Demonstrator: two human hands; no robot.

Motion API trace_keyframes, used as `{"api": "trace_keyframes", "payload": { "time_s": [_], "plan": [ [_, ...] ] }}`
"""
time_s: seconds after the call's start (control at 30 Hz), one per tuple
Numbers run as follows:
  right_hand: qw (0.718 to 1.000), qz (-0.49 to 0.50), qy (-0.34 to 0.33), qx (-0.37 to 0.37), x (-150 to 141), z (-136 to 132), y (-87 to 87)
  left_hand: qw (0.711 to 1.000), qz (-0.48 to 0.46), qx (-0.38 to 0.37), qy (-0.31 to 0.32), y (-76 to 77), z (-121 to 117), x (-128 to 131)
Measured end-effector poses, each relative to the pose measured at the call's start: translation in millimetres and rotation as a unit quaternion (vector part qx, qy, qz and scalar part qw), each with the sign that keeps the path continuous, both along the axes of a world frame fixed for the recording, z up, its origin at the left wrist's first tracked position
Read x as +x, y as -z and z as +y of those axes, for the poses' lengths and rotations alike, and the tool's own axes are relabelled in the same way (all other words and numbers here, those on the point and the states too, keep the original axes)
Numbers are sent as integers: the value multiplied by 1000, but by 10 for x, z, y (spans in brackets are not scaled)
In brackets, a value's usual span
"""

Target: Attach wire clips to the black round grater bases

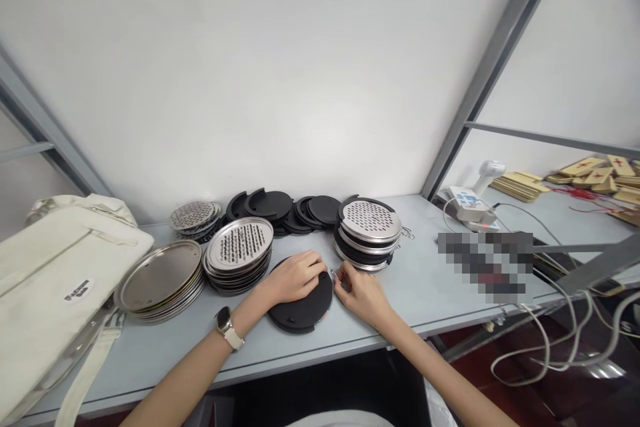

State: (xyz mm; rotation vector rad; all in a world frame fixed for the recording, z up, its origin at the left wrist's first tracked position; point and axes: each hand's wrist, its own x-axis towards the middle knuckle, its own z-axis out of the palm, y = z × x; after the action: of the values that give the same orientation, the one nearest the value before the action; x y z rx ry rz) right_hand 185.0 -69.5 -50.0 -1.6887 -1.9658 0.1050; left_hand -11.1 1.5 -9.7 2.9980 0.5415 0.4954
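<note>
Head view: left fingers on black disc; bag label illegible.

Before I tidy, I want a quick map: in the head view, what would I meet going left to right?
Cream bag, plain-topped metal stack, grater-topped stack, black disc under the left hand, perforated-topped silver-and-black stack, white device, red-marked pale pieces.

We find the scene bright, the white wall evenly lit. Metal plates at eight o'clock carry a dull sheen; the black disc near six looks matte. Floor glare sits at four, inside it a pixelated patch; wide-angle stretch shows towards the edges.
</note>
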Motion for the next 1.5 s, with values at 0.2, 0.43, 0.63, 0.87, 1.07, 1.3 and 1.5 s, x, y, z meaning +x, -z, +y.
{"api": "trace_keyframes", "payload": {
  "time_s": [0.2, 0.43, 0.63, 0.87, 1.07, 1.3, 1.5],
  "plan": [
    [997, 70, -10, 6, 35, 15, 24, 1000, -4, 1, 2, 0, 2, -4],
    [992, 121, -25, 41, 38, -7, 1, 1000, -22, 3, -4, -1, -11, -8],
    [990, 112, -57, 69, 19, -31, 8, 999, -41, 3, 11, -7, -14, 7],
    [990, 79, -97, 63, -3, -62, -41, 999, -53, 2, 3, -3, 11, -12],
    [985, 100, -126, 58, -7, -63, -21, 998, -61, 8, -11, -7, 18, -37],
    [979, 131, -145, 56, -10, -56, -7, 997, -64, 29, -31, 10, 45, -60],
    [971, 190, -142, 39, 1, -26, -15, 996, -55, 66, -19, 51, 54, -56]
  ]
}}
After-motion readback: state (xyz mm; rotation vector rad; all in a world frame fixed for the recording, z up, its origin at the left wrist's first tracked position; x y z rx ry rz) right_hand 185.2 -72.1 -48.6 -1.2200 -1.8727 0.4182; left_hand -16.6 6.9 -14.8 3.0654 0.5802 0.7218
